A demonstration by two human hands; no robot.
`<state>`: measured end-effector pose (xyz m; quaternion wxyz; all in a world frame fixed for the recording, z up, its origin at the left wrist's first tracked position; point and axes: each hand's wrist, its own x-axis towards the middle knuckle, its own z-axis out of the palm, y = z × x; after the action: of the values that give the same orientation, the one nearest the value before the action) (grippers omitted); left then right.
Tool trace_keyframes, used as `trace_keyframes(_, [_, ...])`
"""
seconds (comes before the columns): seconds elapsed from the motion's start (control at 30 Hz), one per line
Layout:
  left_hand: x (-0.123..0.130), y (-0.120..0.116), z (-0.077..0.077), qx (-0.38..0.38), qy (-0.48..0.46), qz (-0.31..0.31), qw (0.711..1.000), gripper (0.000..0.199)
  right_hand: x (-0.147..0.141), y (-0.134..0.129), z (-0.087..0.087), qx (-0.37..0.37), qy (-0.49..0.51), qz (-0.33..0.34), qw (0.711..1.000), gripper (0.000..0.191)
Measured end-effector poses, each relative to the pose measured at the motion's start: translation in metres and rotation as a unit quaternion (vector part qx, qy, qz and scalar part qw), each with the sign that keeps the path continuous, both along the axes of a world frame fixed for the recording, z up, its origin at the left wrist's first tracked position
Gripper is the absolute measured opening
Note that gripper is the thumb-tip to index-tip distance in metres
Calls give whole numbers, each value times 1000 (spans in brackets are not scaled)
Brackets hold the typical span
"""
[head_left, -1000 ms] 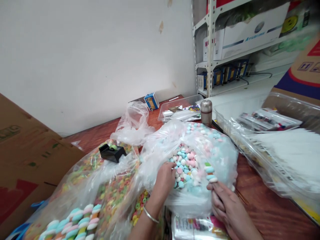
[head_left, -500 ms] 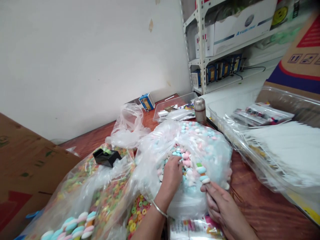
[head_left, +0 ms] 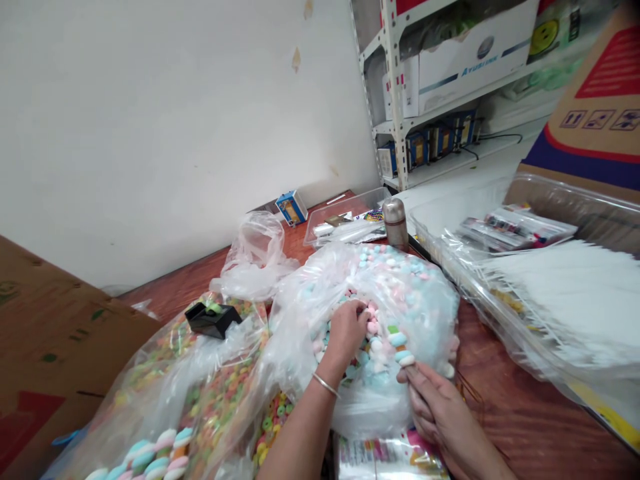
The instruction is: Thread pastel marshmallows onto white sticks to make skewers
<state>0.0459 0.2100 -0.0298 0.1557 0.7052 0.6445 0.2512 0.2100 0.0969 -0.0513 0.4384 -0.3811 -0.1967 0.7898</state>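
A clear plastic bag of pale pink, blue and white disc candies (head_left: 405,280) lies open on the table. My left hand (head_left: 345,337), with a thin metal bangle at the wrist, reaches into its mouth among the candies, fingers bunched. My right hand (head_left: 433,407) pinches the near edge of the bag, just below a short stack of twisted pastel candy (head_left: 399,347). To the left sits a bulging bag of colourful ring candies (head_left: 220,393), with more twisted candy (head_left: 155,453) at its near end. A black tape dispenser (head_left: 213,320) rests on that bag.
A steel flask (head_left: 396,223), a crumpled clear bag (head_left: 255,257) and a clear tray of small items (head_left: 345,217) stand beyond the bags on the wooden table (head_left: 525,400). A large plastic-wrapped tray (head_left: 550,293) lies right, cardboard (head_left: 60,340) left, a white metal shelf (head_left: 395,87) behind.
My left hand has pushed farther into the bag, toward the far right, and now covers more of the candies. The whole scene has shifted left and slightly down as my head moved.
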Motion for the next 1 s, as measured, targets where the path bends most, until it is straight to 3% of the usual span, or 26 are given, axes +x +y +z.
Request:
trace_keyframes(0.3, [-20,16,-8,-66,-30,-56,996,7,1,-1,-5,0,6,13,1000,48])
trace_keyframes(0.5, [-23,14,6,-59,-42,-53,996,21,3,-2,-4,2,1,14,1000,46])
trace_keyframes(0.77, [-68,-44,39,-22,13,17,1000,19,1,-3,-2,-6,-5,13,1000,44])
trace_keyframes(0.87, [-74,-66,37,-21,43,30,998,19,1,-5,-4,-5,-3,26,1000,45])
trace_keyframes(1.0, [-69,-79,23,-34,66,47,996,20,2,-6,-7,-2,-16,27,999,43])
